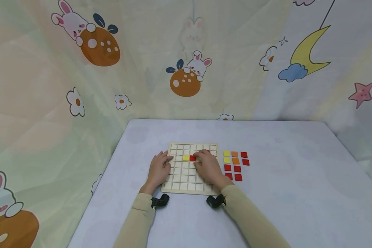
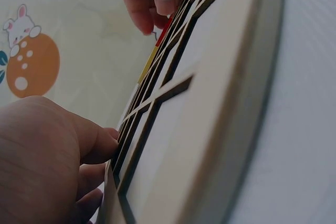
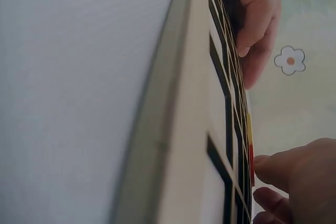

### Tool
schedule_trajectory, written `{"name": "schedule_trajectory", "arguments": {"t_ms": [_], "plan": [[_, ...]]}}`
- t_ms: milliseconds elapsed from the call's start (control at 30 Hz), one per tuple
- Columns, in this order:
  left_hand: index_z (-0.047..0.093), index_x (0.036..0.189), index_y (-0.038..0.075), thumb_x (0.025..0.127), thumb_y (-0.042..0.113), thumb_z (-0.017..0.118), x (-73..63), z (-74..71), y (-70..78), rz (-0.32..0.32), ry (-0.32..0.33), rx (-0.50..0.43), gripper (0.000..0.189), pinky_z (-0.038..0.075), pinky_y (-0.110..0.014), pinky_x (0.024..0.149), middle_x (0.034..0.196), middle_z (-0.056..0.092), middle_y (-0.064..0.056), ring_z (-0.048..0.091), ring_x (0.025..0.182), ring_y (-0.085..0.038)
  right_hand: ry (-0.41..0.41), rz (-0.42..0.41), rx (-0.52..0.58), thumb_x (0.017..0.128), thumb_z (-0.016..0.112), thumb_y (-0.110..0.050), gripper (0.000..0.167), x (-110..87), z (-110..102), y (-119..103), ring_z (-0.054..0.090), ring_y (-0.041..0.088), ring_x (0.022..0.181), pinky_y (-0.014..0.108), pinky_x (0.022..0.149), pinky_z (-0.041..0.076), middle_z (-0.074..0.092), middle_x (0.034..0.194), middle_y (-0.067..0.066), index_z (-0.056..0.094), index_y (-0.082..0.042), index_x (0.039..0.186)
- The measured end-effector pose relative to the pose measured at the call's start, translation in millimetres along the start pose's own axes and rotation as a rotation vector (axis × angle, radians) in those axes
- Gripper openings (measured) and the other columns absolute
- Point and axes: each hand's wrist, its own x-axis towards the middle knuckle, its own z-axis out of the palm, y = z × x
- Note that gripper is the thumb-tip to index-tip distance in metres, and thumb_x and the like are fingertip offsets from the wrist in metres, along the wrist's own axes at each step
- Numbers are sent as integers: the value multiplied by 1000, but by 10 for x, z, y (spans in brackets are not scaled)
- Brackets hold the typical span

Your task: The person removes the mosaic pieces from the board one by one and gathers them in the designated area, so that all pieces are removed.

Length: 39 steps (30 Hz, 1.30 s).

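Observation:
A square wooden grid board (image 1: 189, 192) lies flat on the table. On it, a yellow tile (image 1: 185, 157) and a red tile (image 1: 192, 158) sit side by side. My right hand (image 1: 208, 167) reaches over the board, its fingertips touching the red tile; in the right wrist view a fingertip meets that red tile (image 3: 251, 163) at its side. Another red tile (image 1: 208, 151) shows partly behind the right hand. My left hand (image 1: 159, 168) rests at the board's left edge, fingers loosely bent, with fingertips touching the rim and top, as the left wrist view shows.
Right of the board lie loose tiles in short rows: two yellow tiles (image 1: 226, 153), two orange tiles (image 1: 234, 154) and several red tiles (image 1: 237, 168). The right forearm partly covers the nearest red tile. A white cloth covers the table (image 1: 297, 193), and a printed curtain (image 1: 235, 86) hangs behind it.

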Motion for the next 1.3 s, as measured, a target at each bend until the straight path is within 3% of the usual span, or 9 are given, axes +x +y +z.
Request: {"name": "schedule_trajectory", "arguments": {"t_ms": [400,1033,1300], "plan": [[67,123,6,94,7,52,-13,-16,18,5,-9,-9,33,11,-46,124,148,46,-13,29,145,-31,25,26,-10,90,70,-22,30,48,81,0,56,19,87,31,79,54,60,111,3,69,-11,117],[68,122,6,93,7,53,-7,-6,20,0,-3,-2,32,11,-47,123,148,46,-13,29,144,-32,29,54,44,90,70,-21,25,83,106,-15,61,19,101,35,92,54,61,115,0,67,-12,114],[68,122,6,93,6,53,-8,-8,26,4,2,1,32,11,-47,123,148,46,-13,29,144,-32,12,27,50,90,71,-18,29,67,73,-30,58,17,90,31,81,56,59,114,1,68,-13,118]]}}
